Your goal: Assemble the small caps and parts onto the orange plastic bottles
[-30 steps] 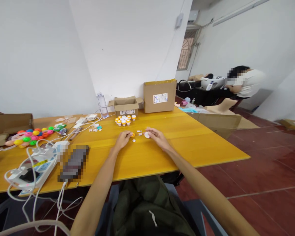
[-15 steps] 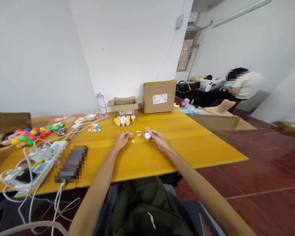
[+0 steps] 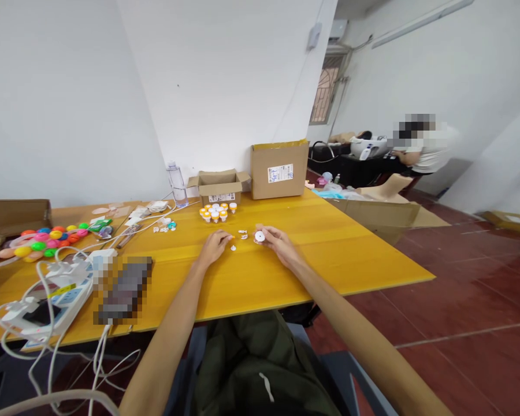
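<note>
My right hand (image 3: 279, 240) is closed on a round white cap-like piece (image 3: 259, 236) with a dark hole in its middle. My left hand (image 3: 215, 247) pinches a small orange piece (image 3: 231, 237), mostly covered by the fingers. Between the hands lie two small white printed pieces (image 3: 244, 236). A tiny white pointed part (image 3: 233, 248) rests on the table just right of my left fingers. Farther back stands a cluster of white-and-orange capped pieces (image 3: 216, 212).
Behind the cluster are an open carton (image 3: 220, 190), a larger closed carton (image 3: 279, 173) and a clear bottle (image 3: 177, 186). Colourful balls (image 3: 47, 242), a power strip (image 3: 73, 294) with cables and a blurred dark device (image 3: 123, 289) occupy the left. A person (image 3: 433, 144) sits at far right.
The orange piece in my left fingers has turned and now shows edge-on. My right hand keeps the white piece nearly in place. The whole view has shifted slightly.
</note>
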The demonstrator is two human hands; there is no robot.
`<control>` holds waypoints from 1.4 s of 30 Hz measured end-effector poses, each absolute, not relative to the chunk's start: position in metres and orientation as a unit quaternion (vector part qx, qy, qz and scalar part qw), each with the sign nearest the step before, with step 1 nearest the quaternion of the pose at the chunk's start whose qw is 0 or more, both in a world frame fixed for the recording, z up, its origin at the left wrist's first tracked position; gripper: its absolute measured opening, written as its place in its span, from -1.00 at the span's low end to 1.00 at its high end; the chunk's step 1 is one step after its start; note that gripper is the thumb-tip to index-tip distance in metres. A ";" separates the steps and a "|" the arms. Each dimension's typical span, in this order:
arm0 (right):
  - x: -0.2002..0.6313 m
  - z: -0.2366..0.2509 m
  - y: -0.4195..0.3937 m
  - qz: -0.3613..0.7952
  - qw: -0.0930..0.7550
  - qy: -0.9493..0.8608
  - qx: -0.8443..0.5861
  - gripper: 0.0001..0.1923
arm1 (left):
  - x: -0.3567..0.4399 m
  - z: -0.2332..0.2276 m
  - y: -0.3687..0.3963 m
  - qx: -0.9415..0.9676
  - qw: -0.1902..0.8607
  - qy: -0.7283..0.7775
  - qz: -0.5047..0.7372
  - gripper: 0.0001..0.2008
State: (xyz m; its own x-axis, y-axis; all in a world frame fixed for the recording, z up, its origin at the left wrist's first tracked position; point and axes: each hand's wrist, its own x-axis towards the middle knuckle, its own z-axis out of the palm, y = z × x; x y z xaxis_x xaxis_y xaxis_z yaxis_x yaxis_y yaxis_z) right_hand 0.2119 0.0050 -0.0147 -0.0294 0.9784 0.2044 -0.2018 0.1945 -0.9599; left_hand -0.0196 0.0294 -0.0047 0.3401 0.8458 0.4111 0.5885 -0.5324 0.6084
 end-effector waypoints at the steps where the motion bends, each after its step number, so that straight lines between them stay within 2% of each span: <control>1: 0.213 -0.015 0.006 0.481 0.595 -0.511 -0.392 -0.51 | -0.020 -0.005 0.029 0.801 0.179 0.447 0.356 -0.77; 4: 0.217 -0.017 0.010 0.369 0.618 -0.527 -0.451 -0.65 | -0.020 -0.005 0.029 0.804 0.184 0.440 0.354 -0.81; 6: 0.220 -0.018 0.011 0.280 0.600 -0.554 -0.505 -0.77 | -0.020 -0.005 0.029 0.804 0.190 0.439 0.353 -0.84; 9: 0.221 -0.020 0.009 0.163 0.511 -0.622 -0.570 -0.90 | -0.020 -0.007 0.030 0.801 0.201 0.442 0.350 -0.88; 13: 0.218 -0.022 0.005 0.082 0.395 -0.690 -0.601 -0.86 | -0.021 -0.011 0.032 0.794 0.205 0.448 0.355 -0.88; 19: 0.219 -0.025 0.006 0.058 0.379 -0.718 -0.581 -0.87 | -0.021 -0.011 0.033 0.794 0.191 0.461 0.348 -0.82; 26: 0.219 -0.024 0.008 0.057 0.383 -0.731 -0.561 -0.84 | -0.021 -0.005 0.029 0.807 0.171 0.459 0.330 -0.90; 30: 0.240 -0.015 0.024 0.015 0.328 -0.706 -0.628 -0.77 | -0.022 -0.006 0.029 0.806 0.174 0.457 0.335 -0.91; 37: 0.298 -0.005 0.073 -0.041 0.174 -0.643 -0.745 -0.68 | -0.021 -0.008 0.028 0.801 0.177 0.452 0.351 -0.94; 42: 0.308 -0.009 0.098 -0.041 0.148 -0.639 -0.753 -0.63 | -0.021 -0.010 0.026 0.794 0.187 0.455 0.358 -0.94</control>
State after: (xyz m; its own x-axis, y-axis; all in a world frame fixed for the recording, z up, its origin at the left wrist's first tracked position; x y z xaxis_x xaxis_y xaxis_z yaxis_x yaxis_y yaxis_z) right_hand 0.3077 0.0983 -0.0086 0.1790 0.9513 0.2511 0.9757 -0.1388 -0.1695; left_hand -0.0211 0.0258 -0.0101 0.3309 0.8558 0.3976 0.5883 -0.5165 0.6221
